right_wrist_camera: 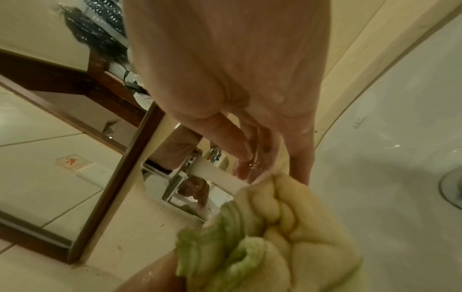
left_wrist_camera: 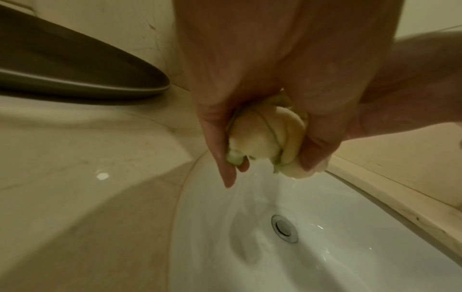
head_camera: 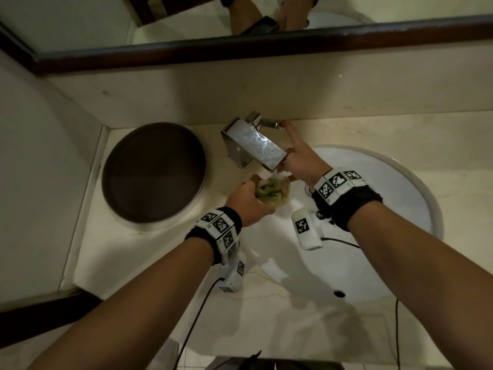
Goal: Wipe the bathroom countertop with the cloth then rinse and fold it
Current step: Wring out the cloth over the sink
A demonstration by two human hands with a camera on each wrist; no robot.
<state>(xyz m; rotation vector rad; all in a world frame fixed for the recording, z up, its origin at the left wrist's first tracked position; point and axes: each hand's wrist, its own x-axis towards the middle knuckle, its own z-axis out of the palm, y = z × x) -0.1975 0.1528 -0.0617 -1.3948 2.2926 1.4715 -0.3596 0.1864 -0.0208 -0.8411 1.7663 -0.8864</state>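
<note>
My left hand (head_camera: 246, 201) grips a bunched cream-and-green cloth (head_camera: 268, 192) under the chrome faucet spout (head_camera: 256, 145), over the back left of the white sink (head_camera: 373, 249). Water falls from the spout onto the cloth. The left wrist view shows the left hand (left_wrist_camera: 220, 122) curled round the wet cloth (left_wrist_camera: 265, 134) above the basin. My right hand (head_camera: 297, 160) reaches past the spout, its index finger straight and touching the tip of the faucet lever (head_camera: 269, 124). From the right wrist, the right hand (right_wrist_camera: 252, 156) hangs wet with straight fingers just beyond the cloth (right_wrist_camera: 275, 237).
A dark round tray (head_camera: 153, 172) sits on the beige countertop (head_camera: 266, 303) left of the faucet. A dark-framed mirror (head_camera: 240, 46) runs along the back wall above a beige backsplash. The sink drain (left_wrist_camera: 285, 231) lies below the cloth. A wall closes the left side.
</note>
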